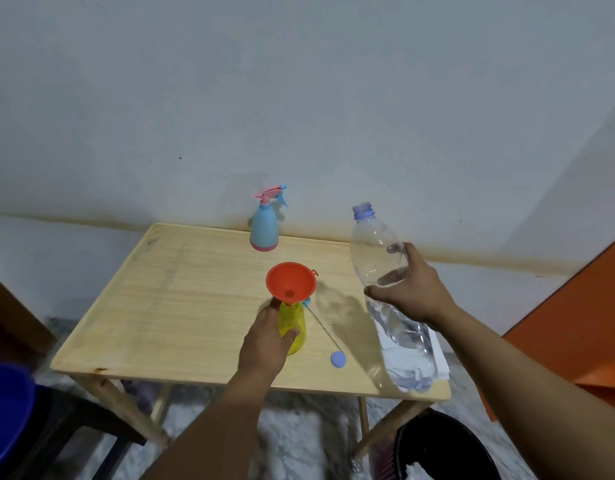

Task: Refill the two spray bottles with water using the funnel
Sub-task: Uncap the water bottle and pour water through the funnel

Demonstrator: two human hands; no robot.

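Our left hand point(264, 336) reaches forward, its grip wrapped round the translucent yellow bottle point(294, 327) on the wooden table point(181, 289); the smooth red funnel point(291, 281) sits in its neck. Our right hand point(408, 284) clasps the clear, uncapped water bottle point(385, 292), held near upright. The blue bottle point(264, 225) stands at the table's far edge.

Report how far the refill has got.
Done: funnel seated in the uncapped yellow spray bottle. In hand: left hand grips that bottle; right hand holds the open water bottle, not pouring. Left: blue spray bottle stands capped.
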